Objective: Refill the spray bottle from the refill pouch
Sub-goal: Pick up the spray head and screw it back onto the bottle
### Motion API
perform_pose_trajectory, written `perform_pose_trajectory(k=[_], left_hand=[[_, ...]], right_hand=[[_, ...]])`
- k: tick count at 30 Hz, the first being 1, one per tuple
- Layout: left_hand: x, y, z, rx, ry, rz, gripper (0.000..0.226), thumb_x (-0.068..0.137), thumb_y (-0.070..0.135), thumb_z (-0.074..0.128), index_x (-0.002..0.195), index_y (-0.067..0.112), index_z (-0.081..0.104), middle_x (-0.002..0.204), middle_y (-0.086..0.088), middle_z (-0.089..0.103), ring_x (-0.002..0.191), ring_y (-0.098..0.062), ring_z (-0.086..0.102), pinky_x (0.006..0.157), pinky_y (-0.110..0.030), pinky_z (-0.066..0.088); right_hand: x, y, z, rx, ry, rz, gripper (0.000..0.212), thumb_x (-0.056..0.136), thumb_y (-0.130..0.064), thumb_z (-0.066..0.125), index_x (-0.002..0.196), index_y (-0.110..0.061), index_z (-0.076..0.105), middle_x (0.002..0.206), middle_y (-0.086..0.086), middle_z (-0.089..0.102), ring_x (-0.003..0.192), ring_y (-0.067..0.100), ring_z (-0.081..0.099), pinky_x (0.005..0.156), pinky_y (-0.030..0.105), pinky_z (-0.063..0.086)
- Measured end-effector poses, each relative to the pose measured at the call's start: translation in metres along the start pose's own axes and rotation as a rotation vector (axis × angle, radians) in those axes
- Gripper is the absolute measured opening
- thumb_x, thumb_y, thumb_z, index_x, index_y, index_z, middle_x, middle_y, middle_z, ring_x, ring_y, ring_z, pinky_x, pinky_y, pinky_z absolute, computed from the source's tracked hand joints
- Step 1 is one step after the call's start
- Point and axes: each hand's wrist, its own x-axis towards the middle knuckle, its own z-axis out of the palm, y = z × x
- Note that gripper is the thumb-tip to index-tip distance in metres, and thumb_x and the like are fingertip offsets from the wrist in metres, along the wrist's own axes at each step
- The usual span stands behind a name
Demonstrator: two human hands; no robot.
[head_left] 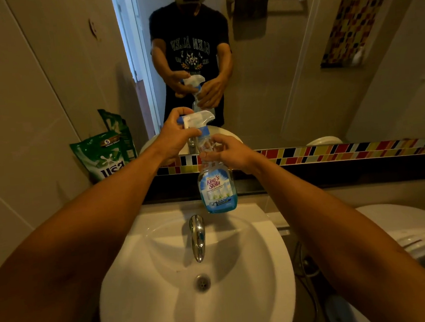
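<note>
Bathroom sink (pixel 144 280) fills the lower view, its chrome faucet (pixel 197 238) just below a spray bottle (pixel 217 186) held upright in the air before the mirror (pixel 288 66). The bottle's long axis runs vertically. The right hand (pixel 231 151) has its fingers wrapped around the clear neck, steadying it. The left hand (pixel 176 133), directly above and beside it, has fingers closed on the trigger head (pixel 199 118), placed to twist it off. A green refill pouch (pixel 101 156) leans against the wall, well apart to the left, nearer the left arm.
</note>
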Motion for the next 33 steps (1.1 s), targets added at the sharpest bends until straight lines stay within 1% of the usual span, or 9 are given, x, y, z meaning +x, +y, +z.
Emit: perform_pose_trajectory(k=[4, 10, 15, 18, 21, 24, 26, 29, 33], left_hand=[[-0.003, -0.001, 0.005, 0.013, 0.033, 0.041, 0.056, 0.083, 0.014, 0.079, 0.126, 0.015, 0.043, 0.118, -0.005, 0.053, 0.098, -0.015, 0.061, 0.067, -0.015, 0.054], [-0.002, -0.002, 0.002, 0.036, 0.048, 0.067, 0.057, 0.079, 0.01, 0.082, 0.122, 0.018, 0.046, 0.119, -0.004, 0.054, 0.1, -0.016, 0.061, 0.067, -0.018, 0.056], [0.002, -0.003, -0.001, 0.058, 0.004, 0.033, 0.055, 0.082, 0.005, 0.077, 0.127, 0.018, 0.047, 0.126, -0.01, 0.055, 0.107, -0.023, 0.064, 0.071, -0.021, 0.058], [0.001, 0.0, 0.003, 0.043, 0.006, 0.016, 0.056, 0.084, 0.006, 0.075, 0.13, 0.015, 0.044, 0.124, -0.009, 0.053, 0.102, -0.02, 0.062, 0.065, -0.016, 0.055], [-0.002, 0.0, 0.009, 0.024, 0.044, 0.069, 0.057, 0.081, 0.014, 0.081, 0.126, 0.014, 0.045, 0.117, -0.005, 0.054, 0.098, -0.015, 0.062, 0.068, -0.017, 0.056], [-0.003, 0.0, 0.01, 0.047, 0.083, 0.108, 0.057, 0.08, 0.011, 0.082, 0.124, 0.014, 0.046, 0.118, -0.006, 0.054, 0.099, -0.017, 0.062, 0.068, -0.018, 0.056], [-0.003, 0.0, 0.008, 0.052, 0.076, 0.086, 0.058, 0.08, 0.01, 0.081, 0.127, 0.013, 0.047, 0.117, -0.003, 0.055, 0.1, -0.018, 0.062, 0.068, -0.018, 0.057], [-0.001, 0.0, 0.002, 0.062, 0.025, 0.03, 0.057, 0.082, 0.009, 0.079, 0.128, 0.018, 0.047, 0.123, -0.005, 0.053, 0.108, -0.024, 0.062, 0.069, -0.021, 0.058], [-0.003, 0.004, 0.004, 0.097, 0.012, 0.012, 0.054, 0.085, 0.007, 0.074, 0.129, 0.019, 0.045, 0.126, -0.006, 0.049, 0.106, -0.018, 0.056, 0.063, -0.011, 0.053]], right_hand=[[0.001, 0.0, 0.003, -0.025, 0.004, -0.005, 0.036, 0.092, -0.016, 0.074, 0.125, -0.012, 0.061, 0.112, 0.008, 0.073, 0.101, 0.021, 0.072, 0.083, 0.032, 0.06], [-0.001, -0.002, 0.003, -0.005, 0.003, -0.009, 0.03, 0.093, -0.015, 0.073, 0.12, -0.015, 0.062, 0.108, 0.004, 0.072, 0.096, 0.017, 0.071, 0.077, 0.026, 0.06], [0.0, 0.001, 0.001, -0.003, 0.016, -0.001, 0.027, 0.092, -0.016, 0.075, 0.116, -0.02, 0.063, 0.109, 0.005, 0.073, 0.101, 0.023, 0.072, 0.085, 0.035, 0.061], [-0.001, -0.001, 0.001, -0.011, 0.015, -0.001, 0.028, 0.093, -0.014, 0.074, 0.118, -0.017, 0.062, 0.107, 0.004, 0.072, 0.098, 0.02, 0.072, 0.08, 0.03, 0.06], [-0.004, -0.005, 0.002, -0.036, 0.009, -0.003, 0.03, 0.094, -0.016, 0.072, 0.121, -0.016, 0.06, 0.106, 0.002, 0.071, 0.094, 0.015, 0.07, 0.074, 0.025, 0.058], [-0.004, -0.006, 0.002, -0.023, 0.013, -0.005, 0.034, 0.093, -0.017, 0.074, 0.124, -0.014, 0.061, 0.11, 0.006, 0.073, 0.099, 0.02, 0.072, 0.08, 0.03, 0.059], [-0.003, -0.005, 0.003, -0.015, 0.014, -0.001, 0.036, 0.092, -0.017, 0.074, 0.126, -0.013, 0.061, 0.114, 0.009, 0.073, 0.103, 0.025, 0.072, 0.085, 0.034, 0.06], [-0.004, -0.004, 0.002, -0.007, 0.004, -0.001, 0.031, 0.093, -0.015, 0.073, 0.121, -0.015, 0.061, 0.11, 0.006, 0.072, 0.099, 0.021, 0.071, 0.083, 0.032, 0.06], [-0.002, -0.001, 0.004, -0.016, 0.012, 0.013, 0.035, 0.092, -0.016, 0.075, 0.124, -0.014, 0.061, 0.11, 0.006, 0.072, 0.104, 0.025, 0.072, 0.09, 0.039, 0.06]])
